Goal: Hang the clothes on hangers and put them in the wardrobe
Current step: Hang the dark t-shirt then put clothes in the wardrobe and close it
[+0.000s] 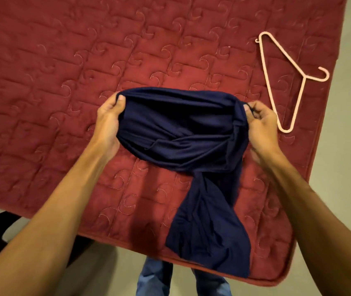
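Left hand [108, 118] and right hand [262, 122] each curl their fingers [121, 98] round one end of the gathered edge of a dark navy, soft knit garment [181, 129]. They hold it stretched over the red quilted bed cover [63, 60], probably to open it and find its shape, while its twisted remainder trails toward the bed's near edge. A pale pink plastic hanger [281, 82] lies flat just beside the right hand, seemingly placed within reach for threading.

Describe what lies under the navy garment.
The red quilted bedspread shows all round the navy garment and runs beneath it. The part directly under the cloth is covered, so anything lying there cannot be seen.
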